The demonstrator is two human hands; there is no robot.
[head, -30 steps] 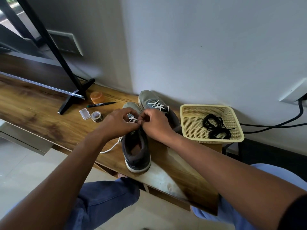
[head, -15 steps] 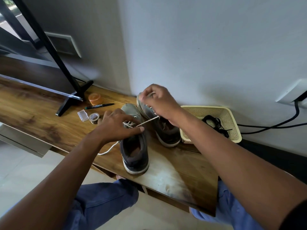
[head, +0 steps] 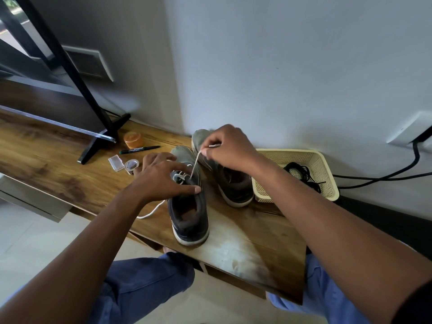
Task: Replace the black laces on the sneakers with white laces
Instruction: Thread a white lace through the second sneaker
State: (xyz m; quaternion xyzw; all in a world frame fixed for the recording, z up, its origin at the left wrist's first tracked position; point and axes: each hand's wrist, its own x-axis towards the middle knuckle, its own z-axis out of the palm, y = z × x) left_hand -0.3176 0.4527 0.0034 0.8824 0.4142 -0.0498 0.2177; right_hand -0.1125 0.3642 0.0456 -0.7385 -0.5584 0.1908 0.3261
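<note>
Pinching the white lace (head: 194,165) between thumb and fingertips, my right hand (head: 230,148) holds it raised and taut above the toe of the far sneaker (head: 230,183). That lace runs down at a slant to the eyelets of the near sneaker (head: 189,213), where a few white crossings show. My left hand (head: 161,178) rests over the front of the near sneaker, fingers spread and fairly straight, thumb pressed along the collar edge, holding the shoe down rather than gripping anything. The lace's other end (head: 152,210) trails out from under my left wrist and curls on the wooden table (head: 70,183), near its front edge.

Both sneakers stand side by side on the table, toes toward the wall. Just right of the far sneaker, touching or nearly touching it, sits a pale yellow perforated basket (head: 327,183). Inside it lie the black laces (head: 301,173) in a loose coil, toward the left half; I see nothing else in it.

Left of the shoes are a small orange jar (head: 133,139), a marker pen (head: 139,149), a little clear box (head: 116,162) and a small round tin (head: 132,164) just beside my left fingers.
</note>
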